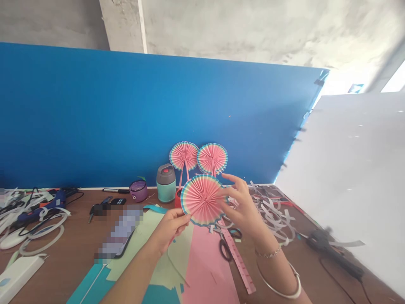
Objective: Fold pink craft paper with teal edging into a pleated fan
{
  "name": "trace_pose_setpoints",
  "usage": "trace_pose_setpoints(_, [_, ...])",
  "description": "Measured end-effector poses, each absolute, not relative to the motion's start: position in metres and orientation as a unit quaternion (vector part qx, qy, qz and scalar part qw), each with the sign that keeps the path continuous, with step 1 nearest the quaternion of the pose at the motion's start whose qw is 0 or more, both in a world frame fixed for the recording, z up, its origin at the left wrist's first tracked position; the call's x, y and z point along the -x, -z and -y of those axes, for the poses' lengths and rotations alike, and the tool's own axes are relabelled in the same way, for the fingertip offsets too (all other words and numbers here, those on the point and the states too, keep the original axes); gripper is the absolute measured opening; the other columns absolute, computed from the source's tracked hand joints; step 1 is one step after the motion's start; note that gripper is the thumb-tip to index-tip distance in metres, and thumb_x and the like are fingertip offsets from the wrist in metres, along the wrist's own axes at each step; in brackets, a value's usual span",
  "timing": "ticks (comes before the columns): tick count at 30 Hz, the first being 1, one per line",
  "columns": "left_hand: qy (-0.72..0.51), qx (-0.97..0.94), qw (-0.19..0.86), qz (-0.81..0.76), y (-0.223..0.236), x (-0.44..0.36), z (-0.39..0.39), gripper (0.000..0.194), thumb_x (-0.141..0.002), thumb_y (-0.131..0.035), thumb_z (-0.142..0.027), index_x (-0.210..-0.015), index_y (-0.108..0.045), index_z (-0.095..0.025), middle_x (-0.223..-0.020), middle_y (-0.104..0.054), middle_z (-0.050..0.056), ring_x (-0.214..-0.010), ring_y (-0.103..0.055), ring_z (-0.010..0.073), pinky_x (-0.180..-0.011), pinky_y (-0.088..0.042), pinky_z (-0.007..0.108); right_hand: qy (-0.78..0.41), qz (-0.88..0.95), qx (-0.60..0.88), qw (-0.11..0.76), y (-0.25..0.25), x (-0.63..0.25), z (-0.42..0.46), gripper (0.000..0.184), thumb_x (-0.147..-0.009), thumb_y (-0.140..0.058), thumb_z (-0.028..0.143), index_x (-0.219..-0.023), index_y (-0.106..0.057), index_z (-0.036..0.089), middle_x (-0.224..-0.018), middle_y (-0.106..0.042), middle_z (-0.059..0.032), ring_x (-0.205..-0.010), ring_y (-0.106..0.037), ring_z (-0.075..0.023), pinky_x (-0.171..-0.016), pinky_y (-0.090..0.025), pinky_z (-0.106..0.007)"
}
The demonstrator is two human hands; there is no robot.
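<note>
Round paper fan [202, 197] pinched in the left hand [169, 230], right hand [245, 207] open at its other side

In the head view, the pleated fan is upright above the table [77, 245], its pink folds edged in pale yellow and blue. The left hand grips its lower left rim between thumb and fingers. The right hand is open, fingers spread and bent, overlapping the fan's right side; whether the fingertips touch the pleats cannot be told.

Taking the held fan as landmark, two similar fans, the left rear fan [184, 155] and the right rear fan [212, 158], stand behind it, before the blue partition [126, 114]. A red holder [178, 198] is partly hidden behind its left edge. Left of it stands a teal flask [166, 190] with a grey lid, and farther left a small purple pot [138, 191]. Below it are a pink sheet [207, 264] and, to the left of that, green paper [150, 264]. Below its right side lie scissors [225, 250], beside a pink ruler [238, 261]. White paper strips [275, 217] are heaped to its right, with a black tool [335, 253] farther out.
</note>
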State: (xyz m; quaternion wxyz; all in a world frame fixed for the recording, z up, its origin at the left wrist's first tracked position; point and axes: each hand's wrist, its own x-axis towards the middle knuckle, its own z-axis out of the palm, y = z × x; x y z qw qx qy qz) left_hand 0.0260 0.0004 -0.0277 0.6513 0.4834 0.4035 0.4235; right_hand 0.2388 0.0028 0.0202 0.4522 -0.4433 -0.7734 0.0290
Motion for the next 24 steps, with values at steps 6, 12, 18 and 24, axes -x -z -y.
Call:
trace_pose_setpoints(6, [-0.371,-0.513,0.636,-0.442,0.016,-0.022,0.005,0.032,-0.063,-0.070,-0.044,-0.061,-0.056,-0.016,-0.052,-0.039,-0.007,-0.043,-0.021,0.0050,-0.047,-0.009,0.024,0.066,0.839,0.424,0.335,-0.010,-0.224,-0.003,0.024,-0.075,-0.054,0.009,-0.077,-0.071,0.026,-0.140,-0.038,-0.0007,-0.129,-0.028,-0.0300,-0.101,-0.029,-0.052])
trace_pose_setpoints(12, [-0.342,-0.522,0.644,-0.443,0.014,-0.015,0.003,0.032,-0.065,-0.069,-0.042,-0.057,-0.050,-0.017,-0.048,-0.036,-0.008,-0.042,-0.017,0.0047,-0.046,-0.007,0.025,0.058,0.851,0.437,0.285,-0.008,-0.219,0.000,0.021,-0.075,-0.054,0.010,-0.072,-0.070,0.024,-0.143,-0.036,-0.0016,-0.132,-0.025,-0.0296,-0.100,-0.029,-0.053])
trace_pose_setpoints(18, [-0.317,-0.507,0.666,-0.446,0.022,-0.010,-0.002,0.034,-0.062,-0.070,-0.041,-0.056,-0.046,-0.018,-0.049,-0.039,-0.008,-0.039,-0.021,0.0038,-0.043,-0.008,0.024,0.065,0.864,0.422,0.266,-0.004,-0.210,0.002,0.017,-0.078,-0.055,0.013,-0.069,-0.067,0.021,-0.141,-0.039,-0.0038,-0.130,-0.028,-0.0292,-0.101,-0.031,-0.051])
trace_pose_setpoints(24, [-0.328,-0.485,0.673,-0.452,0.024,-0.009,-0.005,0.029,-0.064,-0.069,-0.037,-0.058,-0.049,-0.017,-0.051,-0.044,-0.007,-0.039,-0.025,0.0033,-0.042,-0.013,0.022,0.052,0.850,0.420,0.313,-0.002,-0.212,-0.003,0.013,-0.079,-0.054,0.016,-0.075,-0.065,0.022,-0.133,-0.047,-0.0058,-0.124,-0.038,-0.0268,-0.098,-0.034,-0.047])
